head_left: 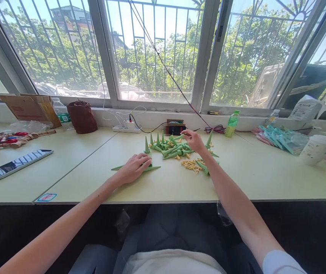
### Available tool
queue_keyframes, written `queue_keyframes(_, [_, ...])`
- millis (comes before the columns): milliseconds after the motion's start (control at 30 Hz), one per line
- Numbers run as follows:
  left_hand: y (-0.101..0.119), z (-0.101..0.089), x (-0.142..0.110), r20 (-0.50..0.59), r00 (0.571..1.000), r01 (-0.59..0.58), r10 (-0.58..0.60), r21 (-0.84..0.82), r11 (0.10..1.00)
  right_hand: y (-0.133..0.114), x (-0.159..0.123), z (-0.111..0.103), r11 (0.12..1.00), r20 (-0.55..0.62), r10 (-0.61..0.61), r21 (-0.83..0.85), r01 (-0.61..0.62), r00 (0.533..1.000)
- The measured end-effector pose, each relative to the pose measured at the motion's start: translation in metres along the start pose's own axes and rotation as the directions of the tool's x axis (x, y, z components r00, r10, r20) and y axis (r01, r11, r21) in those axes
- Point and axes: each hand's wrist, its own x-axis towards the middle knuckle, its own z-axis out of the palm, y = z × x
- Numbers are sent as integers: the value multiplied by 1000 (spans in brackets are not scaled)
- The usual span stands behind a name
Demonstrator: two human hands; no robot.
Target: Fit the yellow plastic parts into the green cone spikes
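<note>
My left hand (136, 166) rests low on the table with its fingers curled over a green spiked plastic piece (153, 168). Pointed green ends stick out on both sides of that hand, and an upright green cone (147, 145) stands just beyond its fingertips. My right hand (194, 140) reaches over the far side of a heap of green plastic cones and tubes (177, 149), fingers bent and tips at the end of a green tube (175, 137). Small tan pegs (192, 166) lie in a pile under my right forearm, beside several more green parts.
Behind the heap sit a small dark box (175, 128) and a power strip (126, 129). A green bottle (232, 123) stands right of them. A phone (17, 163) lies at left; a white cup (318, 149) and bagged items (283, 139) are at right, near another person's hand.
</note>
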Motion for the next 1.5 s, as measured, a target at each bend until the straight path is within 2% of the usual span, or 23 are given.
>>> queue_keyframes(167, [8,3,-2,-25,1000,-5,6,29,1000,3,3,-14,999,-137,38,-27,-42,990])
queue_keyframes(267, [9,5,-3,-37,999,-15,17,62,998,5,3,-18,992,-240,50,-98,-75,970])
queue_keyframes(333, [9,6,-4,-45,999,-25,28,83,996,7,3,-18,983,-254,50,-160,-94,966])
queue_keyframes(433, [8,8,-5,-55,998,-36,42,108,994,11,1,-16,963,-205,65,-245,-116,977])
queue_keyframes(533, [8,10,-5,-52,997,-41,49,134,990,15,-2,-12,925,-94,149,-339,-172,984])
queue_keyframes(633, [8,11,-5,-56,997,-39,48,154,987,18,-5,-8,870,2,271,-430,-243,963])
queue_keyframes(733, [8,13,-5,-67,997,-33,44,153,988,18,-7,-4,831,28,326,-485,-272,945])
queue_keyframes(800, [8,14,-5,-67,997,-30,41,152,988,14,-8,1,836,2,283,-491,-246,959])
queue_keyframes(867, [7,14,-5,-63,997,-27,38,159,987,8,-10,8,883,-10,161,-446,-149,987])
queue_keyframes(933, [7,15,-5,-61,997,-27,38,169,985,-1,-12,20,945,89,10,-325,20,996])
queue_keyframes(1000, [7,16,-5,-65,997,-28,40,179,983,-8,-16,33,966,229,-98,-212,148,969])
queue_keyframes(1067, [6,16,-4,-74,996,-29,44,189,982,-13,-19,47,962,336,-136,-182,206,932])
queue_keyframes(1133, [6,17,-5,-86,995,-31,49,193,981,-15,-21,57,953,411,-115,-212,217,904])
queue_keyframes(1200, [6,17,-5,-96,994,-36,55,191,981,-15,-22,63,945,428,-81,-255,206,900])
queue_keyframes(1367, [8,17,-5,-102,993,-40,59,184,982,-13,-22,64,960,399,-41,-238,147,916])
queue_keyframes(1500, [9,17,-6,-96,994,-33,53,195,980,-12,-21,61,971,338,-55,-200,128,940])
